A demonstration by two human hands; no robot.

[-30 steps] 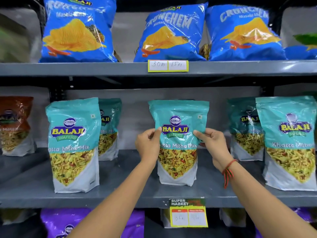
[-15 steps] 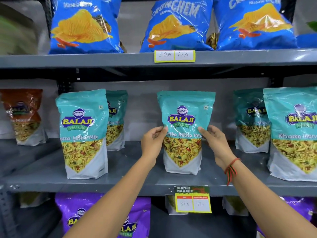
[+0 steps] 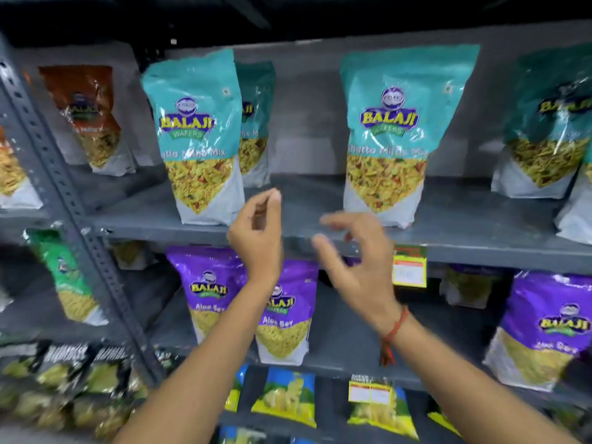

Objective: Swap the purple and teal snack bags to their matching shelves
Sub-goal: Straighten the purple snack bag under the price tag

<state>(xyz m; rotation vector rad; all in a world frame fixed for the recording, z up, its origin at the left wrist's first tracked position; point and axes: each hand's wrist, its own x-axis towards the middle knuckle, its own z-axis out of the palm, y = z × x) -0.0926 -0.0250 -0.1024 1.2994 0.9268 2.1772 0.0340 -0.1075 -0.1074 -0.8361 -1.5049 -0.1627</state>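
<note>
Teal snack bag [image 3: 389,136] is seen standing upright on the teal shelf [image 3: 464,216], released; purple bags [image 3: 282,315] stand below. Both hands, left [image 3: 256,235] and right [image 3: 355,267], are empty, each grip loosely open. Probably a placement is finished; any misplaced bag must be sought next.

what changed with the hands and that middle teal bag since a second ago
Both hands let go of the middle teal bag. The left hand and right hand have drawn back and down, empty, in front of the shelf edge. The view also tilted down, showing the purple bags below. The teal bag stays upright on its shelf, as do its neighbours.
</note>
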